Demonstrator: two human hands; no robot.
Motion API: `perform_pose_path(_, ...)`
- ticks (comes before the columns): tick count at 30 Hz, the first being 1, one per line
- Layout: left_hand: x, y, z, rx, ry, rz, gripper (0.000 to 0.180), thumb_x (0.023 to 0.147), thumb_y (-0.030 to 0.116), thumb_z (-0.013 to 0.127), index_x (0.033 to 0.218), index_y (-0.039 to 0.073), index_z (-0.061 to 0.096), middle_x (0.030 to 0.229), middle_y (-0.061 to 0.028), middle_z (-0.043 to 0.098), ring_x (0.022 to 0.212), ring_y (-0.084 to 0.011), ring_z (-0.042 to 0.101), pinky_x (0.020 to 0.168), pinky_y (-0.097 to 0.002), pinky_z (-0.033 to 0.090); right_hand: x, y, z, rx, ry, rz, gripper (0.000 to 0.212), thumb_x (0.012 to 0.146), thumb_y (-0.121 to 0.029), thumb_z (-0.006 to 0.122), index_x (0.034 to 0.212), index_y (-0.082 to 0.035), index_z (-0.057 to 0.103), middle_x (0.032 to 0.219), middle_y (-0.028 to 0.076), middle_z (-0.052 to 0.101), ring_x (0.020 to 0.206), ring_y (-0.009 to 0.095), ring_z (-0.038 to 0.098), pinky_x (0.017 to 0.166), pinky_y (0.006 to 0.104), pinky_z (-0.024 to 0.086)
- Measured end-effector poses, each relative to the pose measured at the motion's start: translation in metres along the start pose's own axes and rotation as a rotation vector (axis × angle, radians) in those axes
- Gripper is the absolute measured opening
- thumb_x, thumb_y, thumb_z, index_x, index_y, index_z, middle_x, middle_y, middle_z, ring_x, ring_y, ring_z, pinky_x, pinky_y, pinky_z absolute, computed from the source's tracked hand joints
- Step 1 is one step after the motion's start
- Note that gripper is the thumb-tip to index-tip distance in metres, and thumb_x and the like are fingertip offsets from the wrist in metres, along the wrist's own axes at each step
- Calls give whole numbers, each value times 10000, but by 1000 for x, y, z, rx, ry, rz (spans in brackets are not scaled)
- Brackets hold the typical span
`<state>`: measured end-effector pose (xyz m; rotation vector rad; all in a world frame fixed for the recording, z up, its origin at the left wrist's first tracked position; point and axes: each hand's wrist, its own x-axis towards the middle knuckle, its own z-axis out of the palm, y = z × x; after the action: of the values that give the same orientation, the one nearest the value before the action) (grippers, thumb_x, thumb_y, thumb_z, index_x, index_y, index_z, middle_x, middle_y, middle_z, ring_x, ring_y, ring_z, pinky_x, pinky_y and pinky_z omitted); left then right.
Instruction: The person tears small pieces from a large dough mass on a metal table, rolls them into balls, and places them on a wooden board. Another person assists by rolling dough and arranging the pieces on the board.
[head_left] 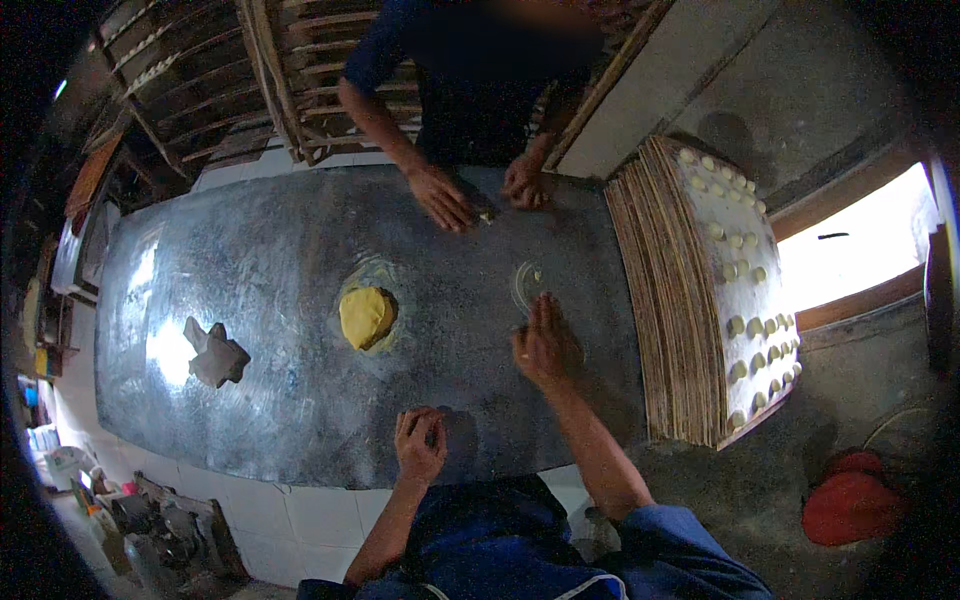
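My right hand [545, 347] lies palm down on the dark worktop [300, 420], fingers stretched forward. A pale curved smear [525, 288] with a small light bit at its edge lies just past its fingertips. Anything under the palm is hidden. Close to the near edge, my left hand [422, 447] is closed with curled fingers; whatever they may hold cannot be made out. A yellow dough lump [367, 318] rests ahead and left of it, ringed by a pale smear. Farther left sits a flattish grey-brown lump [218, 356] with an uneven outline.
Across the worktop a co-worker's two hands [440, 198] touch the surface around a small yellowish piece [486, 215]. At right stands a tall stack of boards [665, 300]; its top board [740, 295] carries several small pale dough pieces. A red object [850, 505] lies low at right.
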<state>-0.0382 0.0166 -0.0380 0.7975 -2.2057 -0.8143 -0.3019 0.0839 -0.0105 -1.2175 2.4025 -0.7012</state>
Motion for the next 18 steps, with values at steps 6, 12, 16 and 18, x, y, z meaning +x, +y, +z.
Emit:
perform_pose_path(6, 2, -1, 0, -57, -2, -35, 158, 840, 7, 683, 982, 74, 702, 1029, -116, 645, 896, -313, 622, 766, -445, 516, -96, -13, 21, -270, -67, -314, 696, 1020, -293, 523, 1554, 67, 258, 1627, 289, 217, 1513, 437, 216, 1240, 522, 182)
perform_pose_path(12, -6, -2, 3, 35, 24, -63, 157, 837, 3, 679, 970, 83, 696, 1022, -117, 643, 869, -328, 631, 780, -473, 508, -98, -7, -9, -385, -283, -199, 847, 947, -392, 596, 1566, 52, 226, 1604, 297, 265, 1478, 476, 269, 1238, 528, 201)
perform_pose_path(16, 1, 4, 4, -3, 2, -76, 160, 838, 6, 680, 974, 86, 703, 1022, -115, 644, 853, -334, 632, 788, -482, 506, 7, 79, -17, -556, 74, -18, 828, 966, -386, 592, 1555, 74, 238, 1619, 300, 226, 1495, 447, 256, 1224, 515, 204)
perform_pose_path(18, 3, 0, 12, -18, -28, -63, 159, 835, 10, 686, 975, 85, 700, 1019, -109, 643, 853, -330, 632, 787, -477, 507, 97, 59, -48, -487, -15, 123, 843, 963, -426, 595, 1540, 90, 259, 1607, 319, 236, 1486, 448, 275, 1223, 515, 211)
